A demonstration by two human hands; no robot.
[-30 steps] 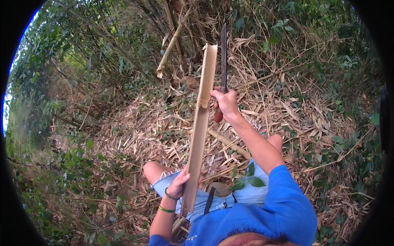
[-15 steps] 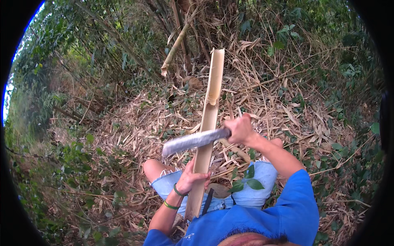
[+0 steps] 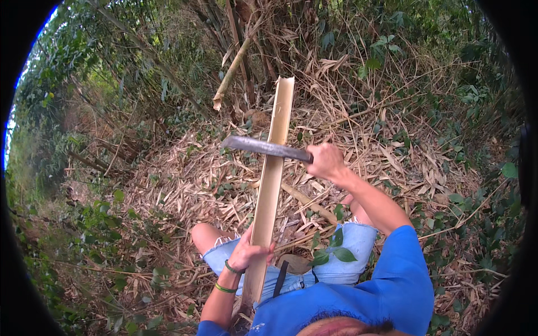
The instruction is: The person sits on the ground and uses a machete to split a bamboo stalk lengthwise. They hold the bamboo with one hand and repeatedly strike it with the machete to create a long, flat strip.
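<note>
Left hand (image 3: 249, 255) wrapped around the lower part of the split bamboo slat (image 3: 273, 168), propped upright over the lap. Right hand (image 3: 325, 161) fisted on the handle of the machete (image 3: 263, 147), blade lying across the slat mid-length. Risk: a glancing blade sliding down toward the left fingers or bare knee (image 3: 203, 235). Dry leaf litter (image 3: 185, 185) beyond.

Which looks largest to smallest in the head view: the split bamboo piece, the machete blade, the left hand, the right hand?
1. Split bamboo piece, clearly the longest.
2. Machete blade.
3. Left hand and right hand: they look about alike, and the left sits nearer the camera, so no ranking between them.
</note>
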